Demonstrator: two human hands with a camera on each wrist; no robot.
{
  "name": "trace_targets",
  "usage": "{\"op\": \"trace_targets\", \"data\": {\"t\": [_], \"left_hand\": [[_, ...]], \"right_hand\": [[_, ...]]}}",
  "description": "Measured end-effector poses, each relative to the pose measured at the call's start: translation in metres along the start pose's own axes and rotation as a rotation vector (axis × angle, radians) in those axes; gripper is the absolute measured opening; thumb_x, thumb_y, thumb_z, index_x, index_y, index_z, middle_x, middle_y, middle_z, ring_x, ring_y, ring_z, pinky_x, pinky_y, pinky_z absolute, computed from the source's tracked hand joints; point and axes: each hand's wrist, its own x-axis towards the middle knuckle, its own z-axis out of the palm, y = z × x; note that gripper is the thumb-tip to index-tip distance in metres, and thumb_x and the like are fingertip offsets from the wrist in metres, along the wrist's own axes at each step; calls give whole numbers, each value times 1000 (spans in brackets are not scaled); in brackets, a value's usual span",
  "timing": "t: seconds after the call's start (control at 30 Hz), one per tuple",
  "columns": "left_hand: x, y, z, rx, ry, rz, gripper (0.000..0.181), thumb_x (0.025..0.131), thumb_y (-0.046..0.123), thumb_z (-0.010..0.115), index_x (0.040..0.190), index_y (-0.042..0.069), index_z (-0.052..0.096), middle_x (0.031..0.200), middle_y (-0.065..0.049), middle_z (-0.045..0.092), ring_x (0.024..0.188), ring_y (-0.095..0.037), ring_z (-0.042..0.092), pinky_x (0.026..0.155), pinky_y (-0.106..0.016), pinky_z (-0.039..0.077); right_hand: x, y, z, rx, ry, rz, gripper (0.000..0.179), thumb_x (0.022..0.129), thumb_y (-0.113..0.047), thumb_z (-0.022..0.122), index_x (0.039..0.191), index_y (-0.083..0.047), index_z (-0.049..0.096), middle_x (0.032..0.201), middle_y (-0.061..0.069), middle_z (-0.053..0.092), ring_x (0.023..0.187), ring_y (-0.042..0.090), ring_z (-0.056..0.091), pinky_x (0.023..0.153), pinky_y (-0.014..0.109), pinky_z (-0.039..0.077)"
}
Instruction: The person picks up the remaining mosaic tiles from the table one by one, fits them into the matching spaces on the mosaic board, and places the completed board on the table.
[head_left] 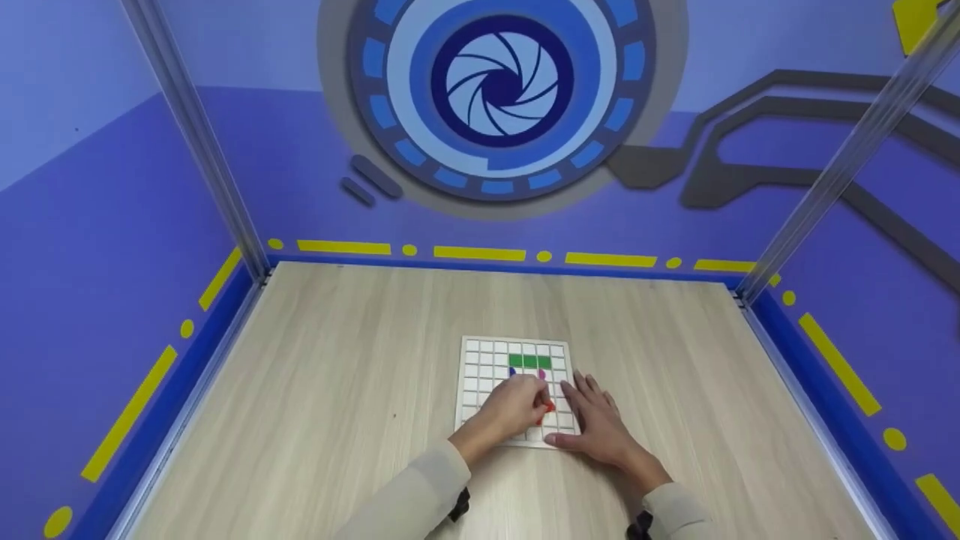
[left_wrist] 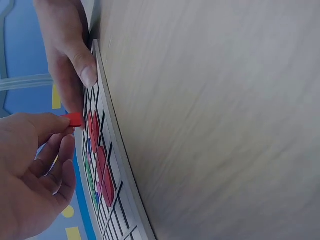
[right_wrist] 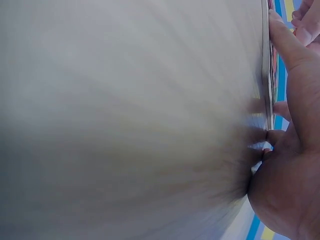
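Note:
A white grid board (head_left: 472, 375) lies flat on the table, with a row of green pieces (head_left: 529, 361) in its upper part. My left hand (head_left: 514, 405) is over the middle of the board and pinches a small red piece (left_wrist: 75, 119) between thumb and forefinger, the other fingers loosely bent. More red pieces (left_wrist: 103, 175) sit in the grid below that hand, seen in the left wrist view. A bit of blue (head_left: 512, 371) and a pink piece (head_left: 541, 373) show past its knuckles. My right hand (head_left: 600, 424) rests spread along the board's right edge, thumb on the near corner.
The pale wooden table (head_left: 337, 360) stretches out on all sides of the board. Blue and purple printed walls (head_left: 480, 232) enclose it at the back and both sides, with metal posts (head_left: 202, 142) at the corners.

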Motion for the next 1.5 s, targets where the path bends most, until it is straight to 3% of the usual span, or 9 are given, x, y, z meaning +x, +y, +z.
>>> {"op": "trace_targets", "data": {"t": [0.23,0.4,0.6,0.83,1.07,1.27,1.5], "left_hand": [[4,7,6,137,4,51,12,86,7,81,89,15,72,81,8,63,73,-5,57,67,-22,50],[4,12,11,196,-22,17,13,87,7,80,91,17,72,84,9,63,74,-5,58,65,-21,50],[4,14,13,202,-25,-6,13,88,7,80,91,17,72,86,8,62,75,-7,59,63,-22,50],[5,13,11,131,-64,-2,12,90,4,77,92,15,73,85,9,63,76,-4,59,67,-20,50],[4,6,9,91,-78,1,13,95,11,78,107,15,76,89,8,66,79,-4,57,71,-23,50],[4,0,9,43,-41,29,6,95,10,76,100,14,73,82,9,62,75,-4,53,69,-23,47],[2,-2,5,-113,-6,-23,9,95,9,75,95,13,66,78,11,58,68,-2,51,62,-21,44]], "right_hand": [[-1,1,1,4,7,2,114,80,-72,80,164,-9,37,173,22,18,161,44,7,123,68,4],[-1,1,1,7,11,2,114,80,-72,80,164,-8,36,174,21,18,161,43,6,124,66,4],[0,0,0,1,15,-3,115,81,-72,79,165,-8,35,174,21,17,161,43,6,124,66,4],[-1,1,0,-6,21,-26,112,82,-68,81,163,-5,37,172,25,20,160,47,9,122,70,7],[0,0,-1,-6,-5,6,113,81,-71,79,165,-9,36,174,20,18,161,42,5,124,67,3],[0,0,0,-16,0,1,112,81,-70,80,164,-8,37,173,22,20,161,44,8,123,68,6],[0,0,0,-26,1,8,113,81,-72,79,165,-10,37,174,20,18,162,42,6,124,67,5]]}}
